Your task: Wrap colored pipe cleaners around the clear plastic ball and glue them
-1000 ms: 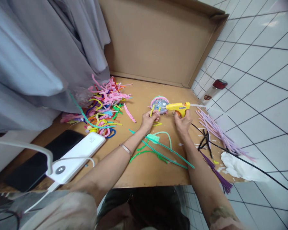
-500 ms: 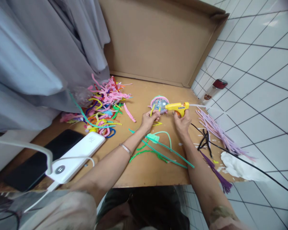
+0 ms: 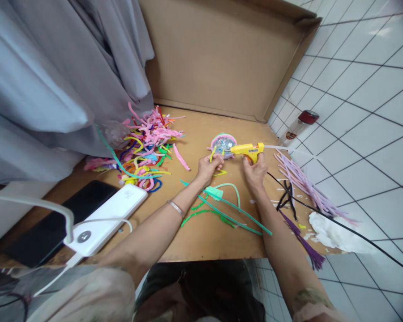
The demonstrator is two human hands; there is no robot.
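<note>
- Round piece point(image 3: 225, 142): one, greyish-blue and shiny, with coloured flecks and a fuzzy pink rim edged green along the top; it lies near the table's point(image 3: 191, 241) far edge, right of the middle.
- Left hand point(image 3: 211, 171): thumb and fingertips pinch a slim, fuzzy yellow strip point(image 3: 212, 154), bent, in front of the round piece.
- Right hand point(image 3: 255, 173): fingers wrap the grip of one yellow glue gun point(image 3: 246, 150), nozzle pointing toward the left hand; a pale glue stick point(image 3: 275, 147) projects from its back.
- Counted on the table: one white power bank point(image 3: 107, 219) and one black phone point(image 3: 67, 219) near the left edge; two long teal strips point(image 3: 235, 202) between the forearms; one pink strip point(image 3: 182, 158) apart from the pile; one purple bundle point(image 3: 302, 239) near the near right corner.
- Uncounted: the tangled pile of strips point(image 3: 154, 129) at the far left and the overlapping mauve strips point(image 3: 305, 185) along the right edge.
- Hidden or unclear: fingers and nozzle cover the round piece's lower part; whether the nozzle touches the yellow strip cannot be told, nor whether the yellow bend point(image 3: 220, 173) below the fingers belongs to it. The right forearm covers part of the purple bundle; the phone lies partly behind the power bank.
</note>
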